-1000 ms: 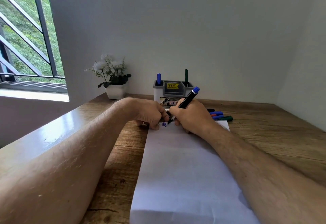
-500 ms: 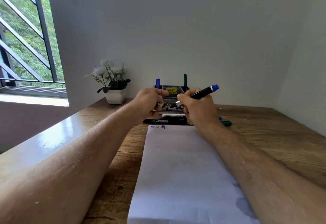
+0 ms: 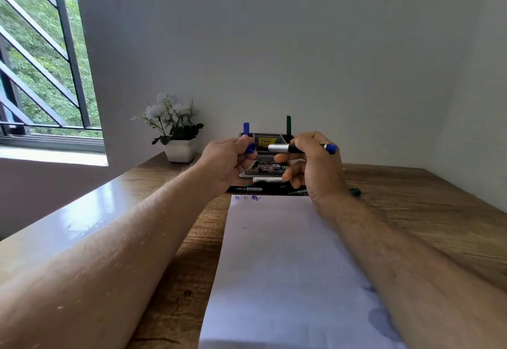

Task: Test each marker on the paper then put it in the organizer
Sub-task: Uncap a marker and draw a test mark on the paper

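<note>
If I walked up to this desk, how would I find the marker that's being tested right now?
Start at the grey organizer against the back wall, beside the white flower pot. Just in front of it, both hands are raised above the paper. The marker lies level in the right hand, silver collar facing the blue cap in the left hand; the others stand or lie untouched.

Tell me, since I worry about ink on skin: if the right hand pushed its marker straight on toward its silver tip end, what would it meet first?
Probably the blue cap pinched in the left hand. The right hand holds the marker roughly level, tip toward that cap across a short gap. Depth is uncertain, so it might graze the left fingers instead.
</note>
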A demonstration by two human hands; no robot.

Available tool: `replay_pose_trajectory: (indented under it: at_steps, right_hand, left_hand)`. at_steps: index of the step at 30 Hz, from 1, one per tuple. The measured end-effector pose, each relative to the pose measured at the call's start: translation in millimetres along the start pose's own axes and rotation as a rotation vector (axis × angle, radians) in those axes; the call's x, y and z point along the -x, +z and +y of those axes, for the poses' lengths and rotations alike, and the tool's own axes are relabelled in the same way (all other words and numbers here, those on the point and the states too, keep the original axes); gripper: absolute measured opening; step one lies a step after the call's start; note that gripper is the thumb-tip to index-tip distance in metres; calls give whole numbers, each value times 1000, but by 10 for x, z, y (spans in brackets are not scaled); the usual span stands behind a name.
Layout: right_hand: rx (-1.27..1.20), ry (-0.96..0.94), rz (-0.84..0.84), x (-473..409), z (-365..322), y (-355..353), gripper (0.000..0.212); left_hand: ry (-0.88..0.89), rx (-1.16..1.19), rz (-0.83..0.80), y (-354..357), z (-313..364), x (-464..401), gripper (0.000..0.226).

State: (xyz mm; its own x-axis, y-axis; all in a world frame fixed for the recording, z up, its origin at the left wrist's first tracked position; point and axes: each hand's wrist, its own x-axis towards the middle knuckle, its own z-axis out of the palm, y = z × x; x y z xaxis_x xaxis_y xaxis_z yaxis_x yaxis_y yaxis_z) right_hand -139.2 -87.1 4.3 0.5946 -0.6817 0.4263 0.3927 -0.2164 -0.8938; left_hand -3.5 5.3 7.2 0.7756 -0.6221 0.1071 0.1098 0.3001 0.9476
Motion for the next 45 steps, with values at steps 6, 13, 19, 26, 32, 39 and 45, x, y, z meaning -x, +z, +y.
replay_pose_trajectory:
  at_steps: [6,13,19,26,32,39,45]
  right_hand:
    - [42,16,-13,-5,14,8,15]
    - [134,5,7,-13,35,23,9]
    - [332,-113,-20,-19,61,11,15]
    - [731,-322,-122,-13,146,4,6]
    - [735,-316,-136,-8,156,-6,6]
    - [656,-184,-110,-12,186,12,7]
    - [650,-119,-115,-27,182,4,8]
  left_hand:
    - [-33,-52,-37,7,-21,-7,22]
    - [-33,31,-33,-15,-10,-27,25]
    - [50,94,47,-39,11,-54,29]
    - [93,121,49,-50,0,-49,15]
    - [79,101,71,33,-37,-22,9]
    - [55,53,83,41,-85,-23,11]
    - [50,39,82,52,-110,-10,12]
